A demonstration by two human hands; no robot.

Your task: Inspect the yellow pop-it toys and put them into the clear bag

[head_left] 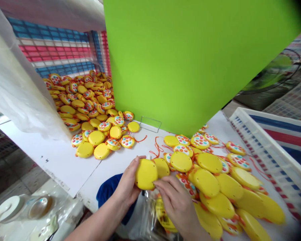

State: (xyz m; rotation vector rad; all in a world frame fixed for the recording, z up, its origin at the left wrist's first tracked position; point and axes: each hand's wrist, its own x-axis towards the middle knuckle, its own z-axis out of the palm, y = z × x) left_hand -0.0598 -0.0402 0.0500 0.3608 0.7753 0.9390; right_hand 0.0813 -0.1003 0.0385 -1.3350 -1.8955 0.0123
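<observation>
My left hand (127, 184) grips a yellow oval plastic toy (146, 174) by its left side, with the plain back and small corner holes facing me. Pinched together at the toy's lower right edge are the fingers of my right hand (177, 201); what is between the fingertips is too small to make out. Below lies a clear plastic bag (146, 214) with a yellow printed piece (165, 217) in it, partly covered by my right hand. To the right spreads a pile of similar toys (218, 180), several showing coloured dots and red cords.
A tall green board (190, 67) stands behind the white table (90, 174). At the left, a plastic-lined striped crate (55, 50) spills more toys (95, 140). A white basket (266, 144) stands right. Dark blue cloth (107, 190) lies by my left forearm.
</observation>
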